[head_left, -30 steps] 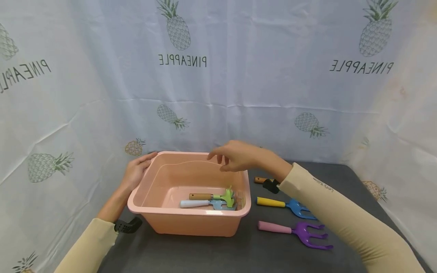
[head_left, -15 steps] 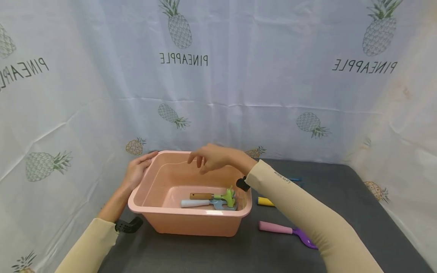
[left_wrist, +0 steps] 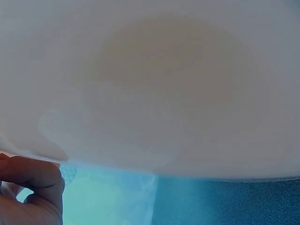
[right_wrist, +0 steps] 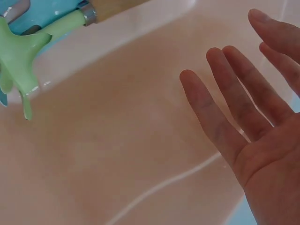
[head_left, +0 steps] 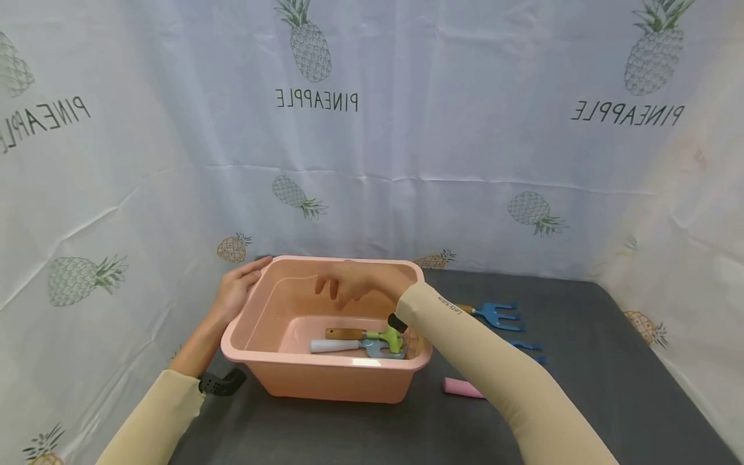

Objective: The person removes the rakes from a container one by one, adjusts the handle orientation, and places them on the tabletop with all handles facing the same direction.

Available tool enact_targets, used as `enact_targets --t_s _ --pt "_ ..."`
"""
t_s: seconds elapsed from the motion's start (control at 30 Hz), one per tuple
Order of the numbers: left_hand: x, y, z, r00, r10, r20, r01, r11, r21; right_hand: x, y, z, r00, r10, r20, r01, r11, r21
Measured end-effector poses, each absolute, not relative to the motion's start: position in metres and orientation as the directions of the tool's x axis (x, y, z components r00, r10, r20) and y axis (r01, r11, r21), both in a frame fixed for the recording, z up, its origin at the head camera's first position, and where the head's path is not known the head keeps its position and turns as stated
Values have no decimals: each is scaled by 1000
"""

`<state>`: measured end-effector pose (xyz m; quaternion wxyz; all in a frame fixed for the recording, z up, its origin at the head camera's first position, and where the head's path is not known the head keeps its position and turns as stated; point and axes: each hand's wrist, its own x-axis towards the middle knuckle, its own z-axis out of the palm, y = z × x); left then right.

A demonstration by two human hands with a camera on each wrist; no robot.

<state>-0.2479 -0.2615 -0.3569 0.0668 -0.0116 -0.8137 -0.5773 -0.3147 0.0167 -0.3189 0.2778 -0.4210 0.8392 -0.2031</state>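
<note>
My left hand grips the left rim of a peach plastic basin; in the left wrist view its curled fingers show beside the basin's pale outer wall. My right hand reaches over the right side into the basin, holding nothing. Its fingers are spread and loosely bent in the right wrist view. On the basin's floor lie a green garden hand fork with a wooden handle and, beside it, a hand fork with a white handle and a grey-blue head. The right forearm partly covers the basin's right end.
On the dark table right of the basin lies a blue hand fork. Another blue fork head and a pink handle show partly behind the right sleeve. A pineapple-print curtain closes off the back and sides.
My right hand has moved left, then down into the basin, its forearm swinging leftward over the tools on the table. My left hand has stayed on the rim.
</note>
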Motion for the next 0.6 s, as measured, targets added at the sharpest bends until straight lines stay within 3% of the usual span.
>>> enact_targets --t_s 0.33,0.6 --pt "-247 -260 -356 -992 -62 111 84 332 940 -312 14 -333 -474 -826 -305 -635 561 -531" --pt "-244 -260 -355 -993 -53 108 86 312 946 -313 14 -337 -513 -774 -370 -513 623 -591"
